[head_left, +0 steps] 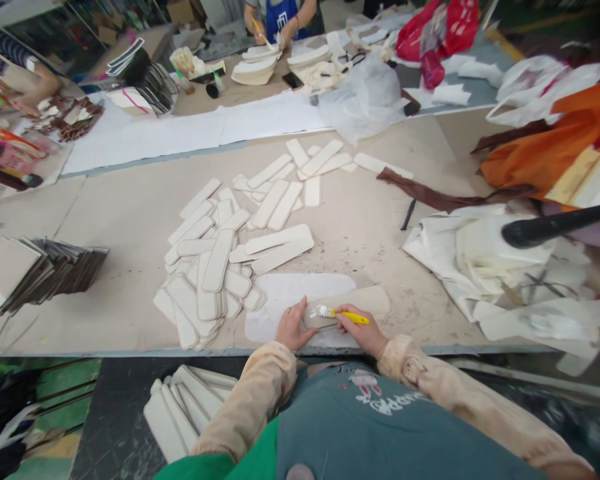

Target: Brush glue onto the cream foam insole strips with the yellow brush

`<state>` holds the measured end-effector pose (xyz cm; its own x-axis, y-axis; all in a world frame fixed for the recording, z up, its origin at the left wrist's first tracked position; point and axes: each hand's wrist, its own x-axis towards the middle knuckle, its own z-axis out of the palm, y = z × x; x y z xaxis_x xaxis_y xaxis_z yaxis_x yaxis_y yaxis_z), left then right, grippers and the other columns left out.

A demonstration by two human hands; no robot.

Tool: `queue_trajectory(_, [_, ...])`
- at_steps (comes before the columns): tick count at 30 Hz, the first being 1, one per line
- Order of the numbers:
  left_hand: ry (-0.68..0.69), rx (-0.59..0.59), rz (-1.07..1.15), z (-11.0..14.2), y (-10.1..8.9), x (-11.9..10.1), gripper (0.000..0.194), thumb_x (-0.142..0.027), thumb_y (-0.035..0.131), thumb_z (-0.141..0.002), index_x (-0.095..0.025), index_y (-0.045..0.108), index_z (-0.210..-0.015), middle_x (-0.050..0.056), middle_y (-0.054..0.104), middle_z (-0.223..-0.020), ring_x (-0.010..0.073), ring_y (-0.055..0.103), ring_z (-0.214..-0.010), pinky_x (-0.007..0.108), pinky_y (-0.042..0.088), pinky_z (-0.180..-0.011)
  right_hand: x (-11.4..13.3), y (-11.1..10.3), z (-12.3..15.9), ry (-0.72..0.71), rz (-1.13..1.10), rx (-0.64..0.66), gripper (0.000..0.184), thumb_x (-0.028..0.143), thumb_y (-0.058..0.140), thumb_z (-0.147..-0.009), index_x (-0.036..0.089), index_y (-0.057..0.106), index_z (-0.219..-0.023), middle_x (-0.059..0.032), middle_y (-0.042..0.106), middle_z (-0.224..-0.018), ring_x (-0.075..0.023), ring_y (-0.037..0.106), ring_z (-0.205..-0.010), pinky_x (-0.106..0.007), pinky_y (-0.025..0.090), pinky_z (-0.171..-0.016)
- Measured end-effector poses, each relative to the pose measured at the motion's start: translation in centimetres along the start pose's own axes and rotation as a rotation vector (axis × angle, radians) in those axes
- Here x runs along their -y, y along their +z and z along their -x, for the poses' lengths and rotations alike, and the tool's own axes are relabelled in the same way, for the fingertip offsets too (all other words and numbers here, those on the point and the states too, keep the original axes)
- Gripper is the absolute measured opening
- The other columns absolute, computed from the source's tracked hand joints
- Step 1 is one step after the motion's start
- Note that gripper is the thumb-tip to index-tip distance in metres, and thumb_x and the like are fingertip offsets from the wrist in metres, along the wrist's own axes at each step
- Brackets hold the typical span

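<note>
The surface [125,200] ran out of view at the left. On it, piled pale pieces [217,260] partly hid one another. A white sheet [300,285] lay partly under a strip [347,301] near the front edge, whose right outline seemed to blend into the surface. The left grip [293,327] spread wide at the strip's left end; the right grip [364,331] held a yellow brush [355,317], bristles obscured by white paste [323,311].

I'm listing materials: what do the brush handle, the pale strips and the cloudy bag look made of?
Brush handle: probably plastic; smooth, evenly bright yellow.
Pale strips: perhaps card or leather; matte, flat, thin-edged.
Cloudy bag: likely thin plastic film; translucent and crinkled.
</note>
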<state>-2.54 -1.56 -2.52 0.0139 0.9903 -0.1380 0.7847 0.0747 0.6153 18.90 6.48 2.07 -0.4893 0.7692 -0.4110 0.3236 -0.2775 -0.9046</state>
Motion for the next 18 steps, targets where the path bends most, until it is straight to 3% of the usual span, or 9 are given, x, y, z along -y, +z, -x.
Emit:
queue_trajectory(13, [0.037, -0.018, -0.039, 0.1, 0.3, 0.4, 0.091, -0.04, 0.067, -0.073, -0.021, 0.015, -0.144, 0.013, 0.049, -0.13, 0.0291, 0.049, -0.114, 0.048, 0.04, -0.097, -2.2, -10.2, 2.3, 0.059, -0.003, -0.405, 0.034, 0.049, 0.055, -0.079, 0.019, 0.059, -0.094, 0.0014, 0.062, -0.062, -0.0149, 0.059, -0.055, -0.027, 0.052, -0.059])
queue_trajectory(16, [0.028, -0.014, -0.047, 0.0, 0.1, 0.2, 0.09, -0.04, 0.066, -0.073, -0.02, 0.015, -0.144, 0.014, 0.05, -0.128, 0.0292, 0.049, -0.114, 0.047, 0.04, -0.097, -2.0, -11.0, 3.2, 0.053, 0.047, -0.466, 0.034, 0.048, 0.056, -0.079, 0.018, 0.059, -0.095, 0.0008, 0.062, -0.063, -0.0151, 0.06, -0.056, -0.028, 0.053, -0.06])
queue_trajectory(18, [0.014, -0.005, -0.05, 0.0, 0.0, 0.0, 0.09, -0.041, 0.066, -0.073, -0.02, 0.016, -0.144, 0.014, 0.051, -0.128, 0.0293, 0.049, -0.114, 0.047, 0.04, -0.097, -1.5, -10.4, 3.7, 0.021, 0.069, -0.45, 0.034, 0.047, 0.055, -0.08, 0.018, 0.059, -0.097, 0.0002, 0.062, -0.063, -0.0151, 0.06, -0.056, -0.028, 0.053, -0.06])
